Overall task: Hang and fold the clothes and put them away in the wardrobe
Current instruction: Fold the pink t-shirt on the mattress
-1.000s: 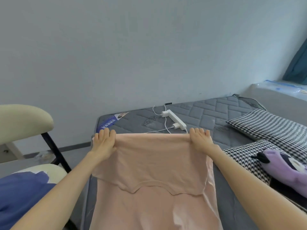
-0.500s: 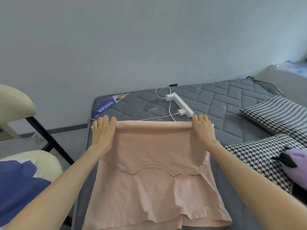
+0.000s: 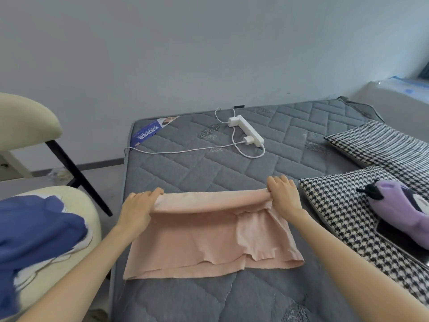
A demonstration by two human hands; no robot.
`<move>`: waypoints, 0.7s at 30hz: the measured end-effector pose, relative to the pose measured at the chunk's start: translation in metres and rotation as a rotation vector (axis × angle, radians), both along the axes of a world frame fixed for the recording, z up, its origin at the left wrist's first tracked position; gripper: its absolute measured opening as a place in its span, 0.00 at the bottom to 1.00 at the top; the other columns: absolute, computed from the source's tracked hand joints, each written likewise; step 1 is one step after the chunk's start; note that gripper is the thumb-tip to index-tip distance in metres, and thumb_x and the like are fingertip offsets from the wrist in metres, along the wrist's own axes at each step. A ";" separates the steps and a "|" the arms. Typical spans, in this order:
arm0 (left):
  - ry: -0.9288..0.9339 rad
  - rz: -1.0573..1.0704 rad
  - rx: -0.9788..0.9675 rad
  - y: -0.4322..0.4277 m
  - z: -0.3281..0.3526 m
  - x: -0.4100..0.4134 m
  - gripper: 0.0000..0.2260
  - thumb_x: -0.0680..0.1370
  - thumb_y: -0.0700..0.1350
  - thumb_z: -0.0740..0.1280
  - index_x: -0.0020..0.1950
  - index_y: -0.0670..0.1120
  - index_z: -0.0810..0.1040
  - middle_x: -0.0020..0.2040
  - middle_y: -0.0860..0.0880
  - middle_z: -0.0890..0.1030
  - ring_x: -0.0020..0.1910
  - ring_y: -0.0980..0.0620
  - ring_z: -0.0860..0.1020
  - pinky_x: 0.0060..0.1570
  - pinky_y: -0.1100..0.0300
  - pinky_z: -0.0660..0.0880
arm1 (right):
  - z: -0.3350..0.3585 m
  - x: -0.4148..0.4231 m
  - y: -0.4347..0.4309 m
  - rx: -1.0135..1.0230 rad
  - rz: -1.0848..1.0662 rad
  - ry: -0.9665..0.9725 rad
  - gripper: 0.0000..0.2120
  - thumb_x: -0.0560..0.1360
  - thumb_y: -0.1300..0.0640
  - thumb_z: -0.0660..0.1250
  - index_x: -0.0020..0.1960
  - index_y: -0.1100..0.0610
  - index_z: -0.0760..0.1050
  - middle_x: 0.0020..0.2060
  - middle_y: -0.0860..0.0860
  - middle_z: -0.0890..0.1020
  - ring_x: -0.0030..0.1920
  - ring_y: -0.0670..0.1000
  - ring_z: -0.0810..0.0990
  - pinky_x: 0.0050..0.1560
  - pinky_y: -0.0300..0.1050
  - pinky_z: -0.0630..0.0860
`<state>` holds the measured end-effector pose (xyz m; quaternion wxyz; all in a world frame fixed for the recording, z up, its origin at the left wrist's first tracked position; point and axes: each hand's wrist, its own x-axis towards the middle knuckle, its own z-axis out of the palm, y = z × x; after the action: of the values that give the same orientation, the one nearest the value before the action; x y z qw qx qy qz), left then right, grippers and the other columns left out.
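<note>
Head: two hands [image 3: 135, 211] [image 3: 284, 194]; one garment [image 3: 199, 240].

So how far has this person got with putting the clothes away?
Early on, it seems. The pink top lies on the mattress, already folded at least once. The left hand and right hand each grip an end of its far fold, so folding is under way. A blue garment waits unfolded on the chair. No wardrobe or hanger is in view, so putting away remains.

Peach-pink garment [image 3: 197, 240]; grey quilted mattress [image 3: 185, 173]; black-white houndstooth pillows [image 3: 343, 219]; purple plush toy [image 3: 404, 208]; white power strip [image 3: 247, 130].
</note>
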<state>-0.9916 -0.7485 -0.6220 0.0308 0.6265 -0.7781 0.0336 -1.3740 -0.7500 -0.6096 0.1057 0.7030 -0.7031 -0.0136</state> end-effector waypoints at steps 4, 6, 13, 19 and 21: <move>-0.026 -0.037 0.092 0.035 -0.018 0.000 0.33 0.69 0.29 0.60 0.69 0.55 0.64 0.59 0.52 0.77 0.56 0.48 0.76 0.49 0.56 0.67 | -0.017 -0.004 0.035 0.065 0.034 0.031 0.08 0.76 0.61 0.56 0.53 0.53 0.68 0.52 0.49 0.77 0.56 0.54 0.72 0.51 0.46 0.64; -0.028 -0.045 0.122 0.050 -0.028 0.000 0.34 0.69 0.29 0.58 0.70 0.56 0.63 0.57 0.52 0.77 0.55 0.48 0.76 0.45 0.57 0.65 | -0.028 -0.008 0.051 0.101 0.054 0.009 0.07 0.76 0.61 0.56 0.51 0.51 0.68 0.52 0.49 0.77 0.56 0.54 0.72 0.52 0.46 0.65; -0.190 -0.071 0.257 0.083 -0.061 -0.006 0.28 0.78 0.38 0.55 0.76 0.57 0.54 0.57 0.50 0.74 0.57 0.48 0.73 0.54 0.57 0.65 | -0.060 -0.013 0.089 0.232 0.068 0.091 0.09 0.75 0.61 0.57 0.53 0.51 0.68 0.53 0.49 0.76 0.57 0.54 0.71 0.55 0.47 0.65; -0.096 -0.002 0.370 0.100 -0.084 -0.002 0.24 0.83 0.46 0.50 0.77 0.59 0.47 0.64 0.49 0.70 0.61 0.49 0.70 0.60 0.59 0.64 | -0.079 -0.014 0.103 0.267 0.060 0.127 0.10 0.77 0.62 0.56 0.57 0.52 0.68 0.55 0.50 0.75 0.58 0.55 0.71 0.59 0.48 0.64; 0.069 0.063 0.420 0.103 -0.091 0.000 0.22 0.83 0.53 0.51 0.77 0.58 0.51 0.66 0.49 0.69 0.62 0.49 0.68 0.58 0.62 0.63 | -0.081 -0.013 0.106 0.267 0.065 0.143 0.12 0.77 0.62 0.57 0.59 0.53 0.68 0.55 0.50 0.75 0.57 0.54 0.71 0.59 0.49 0.65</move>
<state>-0.9913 -0.6451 -0.7130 -0.0751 0.6438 -0.7466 -0.1497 -1.3872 -0.6444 -0.6911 0.0613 0.7304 -0.6627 -0.1537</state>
